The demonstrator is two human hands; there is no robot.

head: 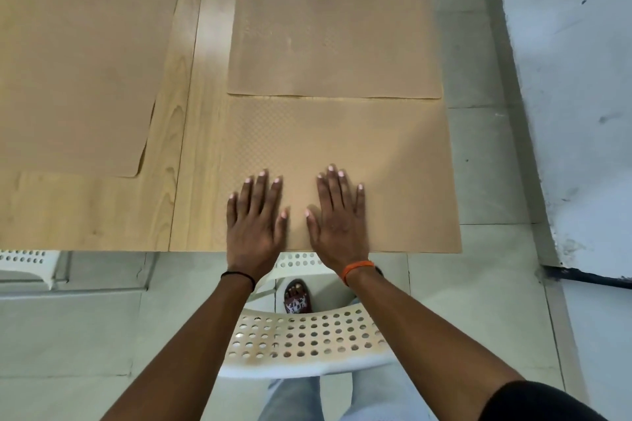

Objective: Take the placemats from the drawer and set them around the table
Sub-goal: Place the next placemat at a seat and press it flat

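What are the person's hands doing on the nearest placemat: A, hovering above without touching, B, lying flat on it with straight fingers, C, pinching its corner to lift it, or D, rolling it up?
B: the left hand and the right hand both lie palm down with straight, spread fingers on the near placemat, close to the table's front edge.
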